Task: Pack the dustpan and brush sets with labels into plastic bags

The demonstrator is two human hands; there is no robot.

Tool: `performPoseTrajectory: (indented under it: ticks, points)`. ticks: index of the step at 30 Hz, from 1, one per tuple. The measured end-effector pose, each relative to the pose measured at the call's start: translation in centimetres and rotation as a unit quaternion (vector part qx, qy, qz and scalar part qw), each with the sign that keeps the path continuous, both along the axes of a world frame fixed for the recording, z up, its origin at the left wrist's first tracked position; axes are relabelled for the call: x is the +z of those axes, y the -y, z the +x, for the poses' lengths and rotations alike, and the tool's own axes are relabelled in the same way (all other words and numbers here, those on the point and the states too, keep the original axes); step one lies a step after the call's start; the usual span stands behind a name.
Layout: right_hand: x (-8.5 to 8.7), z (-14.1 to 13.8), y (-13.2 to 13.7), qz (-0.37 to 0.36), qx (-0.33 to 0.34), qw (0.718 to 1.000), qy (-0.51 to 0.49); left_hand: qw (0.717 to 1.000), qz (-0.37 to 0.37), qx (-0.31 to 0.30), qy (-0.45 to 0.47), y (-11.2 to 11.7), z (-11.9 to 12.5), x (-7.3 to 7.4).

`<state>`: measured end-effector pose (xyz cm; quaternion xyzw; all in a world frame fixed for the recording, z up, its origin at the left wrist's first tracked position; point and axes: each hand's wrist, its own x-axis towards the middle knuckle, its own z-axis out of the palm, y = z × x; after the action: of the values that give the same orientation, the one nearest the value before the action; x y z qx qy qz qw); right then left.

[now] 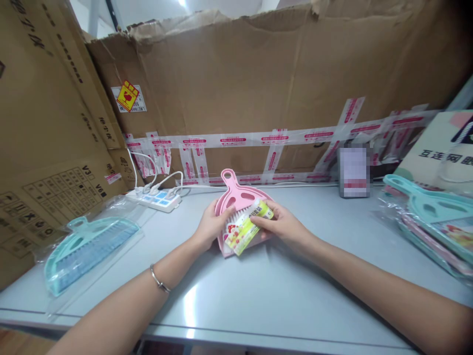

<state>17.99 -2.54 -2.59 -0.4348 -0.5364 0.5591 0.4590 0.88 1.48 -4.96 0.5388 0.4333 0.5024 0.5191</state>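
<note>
A pink dustpan (pixel 244 195) with a brush's white bristles (pixel 232 223) showing in it is held at the middle of the table, handle pointing away from me. My left hand (pixel 214 226) is closed on the dustpan's left edge, thumb on top. In my right hand (pixel 281 224), a yellow-green printed card (pixel 249 228) is pinched between thumb and fingers. The card lies slantwise across the front of the dustpan and hides part of it. Whether my right fingers also touch the dustpan's right edge behind the card, I cannot tell.
A turquoise dustpan set (pixel 79 246) in clear plastic lies at left. More turquoise and pink sets (pixel 436 207) are stacked at right. A white power strip (pixel 157 199) with plugged cables sits behind, a phone-like device (pixel 354 172) stands back right, and large cardboard boxes (pixel 236 88) wall the back.
</note>
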Motion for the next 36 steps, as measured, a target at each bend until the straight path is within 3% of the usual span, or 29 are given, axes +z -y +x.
performPoseTrajectory:
  ticks: [4, 15, 18, 20, 22, 24, 26, 28, 30, 32, 34, 36]
  points:
    - [-0.7, -0.2, -0.9, 0.030, -0.083, 0.996, -0.005, 1.000, -0.003, 0.022, 0.005, 0.2, 0.2, 0.3]
    - [-1.2, -0.1, -1.0, 0.084, -0.112, 0.990, -0.018, 1.000, 0.008, 0.009, -0.017, 0.7, 0.2, 1.1]
    - [-0.9, 0.4, -0.9, 0.199, -0.223, 0.952, -0.073, 0.998, 0.033, 0.035, 0.034, 0.3, -0.2, 1.4]
    - [-0.7, 0.5, -0.8, 0.229, -0.306, 0.916, -0.121, 0.994, 0.057, 0.048, 0.079, 0.1, -0.4, 1.6]
    - [-0.6, 0.2, -0.7, 0.151, -0.299, 0.927, -0.171, 0.989, 0.079, 0.049, 0.114, 0.2, -0.3, 1.6]
    - [-0.5, -0.5, -0.3, 0.027, -0.195, 0.956, -0.217, 0.988, 0.092, 0.039, 0.118, 0.7, 0.2, 1.4]
    - [-0.6, -1.1, 0.1, -0.057, -0.099, 0.961, -0.250, 0.992, 0.091, 0.018, 0.090, 1.3, 0.8, 1.2]
    - [-0.8, -1.5, 0.3, -0.084, -0.094, 0.952, -0.277, 0.996, 0.087, -0.024, 0.028, 1.4, 0.9, 1.2]
    - [-0.9, -1.4, 0.4, -0.086, -0.136, 0.942, -0.294, 0.988, 0.108, -0.055, -0.094, 0.7, 0.0, 1.9]
    - [-1.0, -1.2, 0.3, -0.085, -0.162, 0.937, -0.299, 0.948, 0.164, -0.013, -0.273, -0.7, -2.4, 3.2]
    - [-1.1, -0.8, 0.2, -0.087, -0.168, 0.936, -0.297, 0.865, 0.225, 0.133, -0.428, -2.1, -6.4, 4.8]
    - [-1.1, -0.6, 0.2, -0.097, -0.165, 0.937, -0.291, 0.766, 0.202, 0.271, -0.548, -2.9, -11.3, 6.2]
